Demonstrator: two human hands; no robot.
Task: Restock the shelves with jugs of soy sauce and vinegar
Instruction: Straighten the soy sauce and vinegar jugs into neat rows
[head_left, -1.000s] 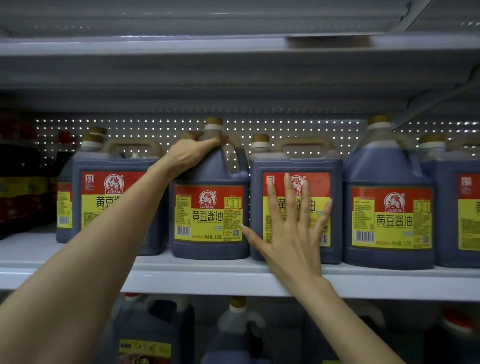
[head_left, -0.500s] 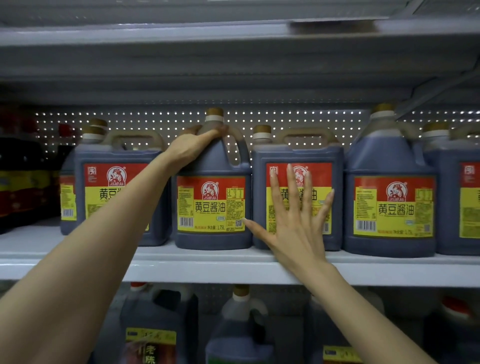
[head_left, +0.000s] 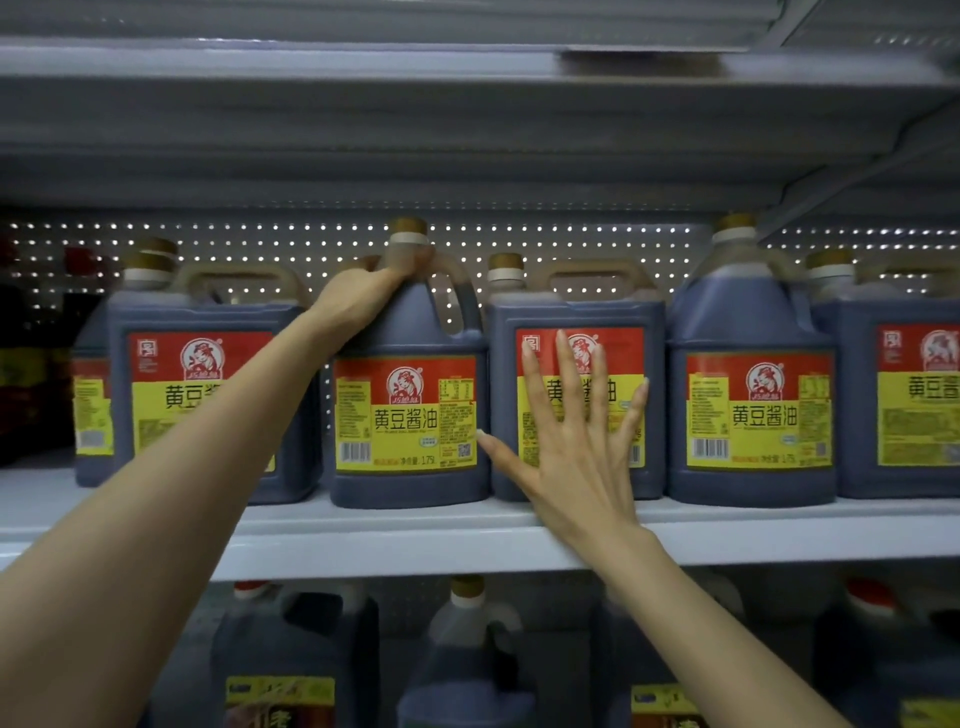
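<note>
Gripping the neck of a round, dark plastic soy sauce jug with a tan cap (head_left: 410, 415), the left hand (head_left: 373, 297) curls its fingers just under that cap. The jug stands upright on the white metal shelf (head_left: 363, 540), its body straight below the hand. Left of this hand, a square dark jug with a loop handle (head_left: 208, 395) sits close beside the round one. Right of it, the right hand (head_left: 576, 457) lies flat, fingers straight and spread, holding nothing, against the label of a second square jug (head_left: 540, 314), thumb tip at the seam between both jugs. Sideways room looks nil; I judge only front-to-back sliding is open.
</note>
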